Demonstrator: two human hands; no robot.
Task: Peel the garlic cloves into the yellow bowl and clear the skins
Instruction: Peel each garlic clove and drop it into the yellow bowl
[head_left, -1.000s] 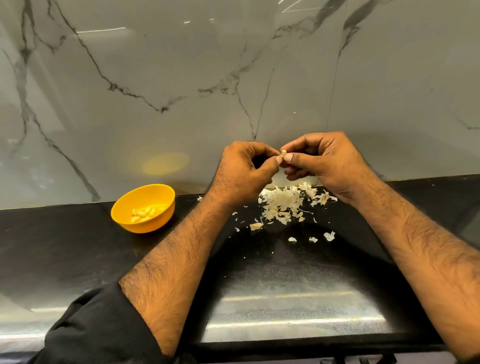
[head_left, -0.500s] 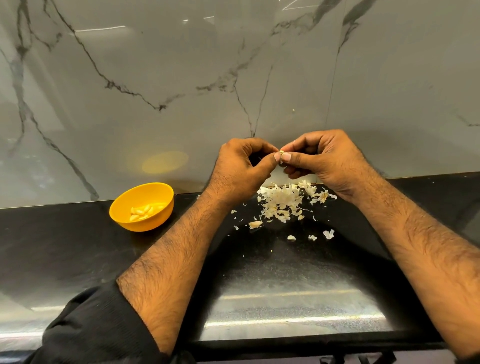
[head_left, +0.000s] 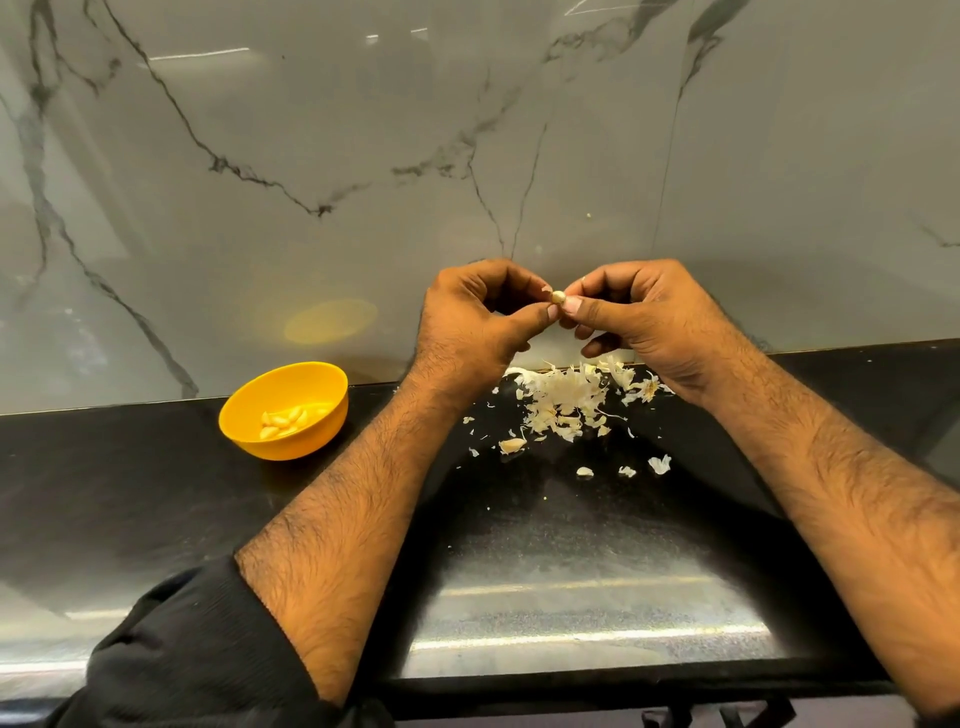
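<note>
Both hands are working raised above the skins (head_left: 563, 402), likely so peelings are dropping onto one pile on the counter (head_left: 156, 493). Left hand (head_left: 475, 322) and right hand (head_left: 644, 317) are curling tight, thumbs and fingertips pinching one clove (head_left: 558, 296) between them, nothing spread. Bowl (head_left: 244, 415) is sitting well left of the pile, holding peeled cloves (head_left: 283, 418), probably keeping them apart from skins. One clove-like piece (head_left: 512, 445) is lying at the pile's edge.
</note>
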